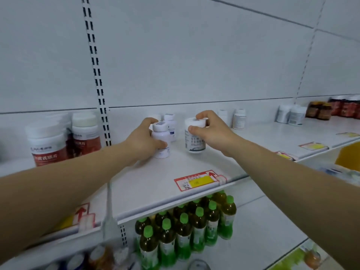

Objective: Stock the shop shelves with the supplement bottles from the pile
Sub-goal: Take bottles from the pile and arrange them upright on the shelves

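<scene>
Gleaming white shelf [155, 184] — panelled backing [194, 55]

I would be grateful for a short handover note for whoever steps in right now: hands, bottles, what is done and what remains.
Left hand: grips the small white bottle, upright on the top shelf.
Right hand: grips the wider white bottle near its cap, also standing on that shelf, apart from the first.
Done: more white bottles stand behind and to the right; red-labelled tubs stand at the left.
Left: let go of both bottles and straighten them if needed, then fetch more. The pile is not clearly in view, so I cannot say how many remain.
</scene>
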`<state>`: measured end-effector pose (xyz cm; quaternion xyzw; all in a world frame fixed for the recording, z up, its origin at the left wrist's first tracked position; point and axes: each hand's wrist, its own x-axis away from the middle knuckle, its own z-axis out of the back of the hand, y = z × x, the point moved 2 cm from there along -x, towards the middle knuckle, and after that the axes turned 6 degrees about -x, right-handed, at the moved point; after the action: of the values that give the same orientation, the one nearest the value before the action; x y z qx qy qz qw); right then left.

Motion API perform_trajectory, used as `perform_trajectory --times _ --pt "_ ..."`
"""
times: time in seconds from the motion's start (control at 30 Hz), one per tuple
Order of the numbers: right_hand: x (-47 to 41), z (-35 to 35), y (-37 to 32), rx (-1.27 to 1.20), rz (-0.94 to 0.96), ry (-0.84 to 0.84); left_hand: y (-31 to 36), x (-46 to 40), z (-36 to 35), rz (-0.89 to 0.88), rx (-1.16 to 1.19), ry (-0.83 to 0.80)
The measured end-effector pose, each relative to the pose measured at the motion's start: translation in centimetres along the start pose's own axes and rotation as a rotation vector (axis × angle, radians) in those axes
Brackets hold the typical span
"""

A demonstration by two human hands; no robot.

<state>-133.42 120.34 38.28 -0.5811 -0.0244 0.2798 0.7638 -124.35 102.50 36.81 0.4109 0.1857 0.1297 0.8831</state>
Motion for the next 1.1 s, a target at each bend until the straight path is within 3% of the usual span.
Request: perform_trajectory --times 0.5,0.63,0.7,0.8,0.87,1.0,1.1 --pt "-6.1 2.7 3.9 0.161 0.223 -0.44 2.3 -1.7 -3.1 0.386 -0.225 0.362" --pt "-6.2 5.3 4.7 0.103 0.227 -0.43 5.9 0.4 -4.6 0.216 -0.463 0.596" --pt "-6.5 6.9 5.4 0.082 0.207 -0.393 7.8 1.0 -6.6 0.16 -0.479 0.498" --pt "-7.3 9.5 6.6 -0.017 0.125 -0.332 10.2 1.0 -11.1 0.212 -0.544 0.069" --pt "-7.5 11.3 7.3 -0.117 0.061 -0.33 11.2 0.7 -14.0 0.233 -0.608 -0.136" --pt "-7.3 14.8 8.3 -0.261 -0.012 -0.347 11.6 0.2 -17.6 0.219 -0.741 -0.248" --pt "-7.8 17.1 9.5 -0.111 0.065 -0.293 12.0 -0.2 -18.8 0.212 -0.785 -0.208"
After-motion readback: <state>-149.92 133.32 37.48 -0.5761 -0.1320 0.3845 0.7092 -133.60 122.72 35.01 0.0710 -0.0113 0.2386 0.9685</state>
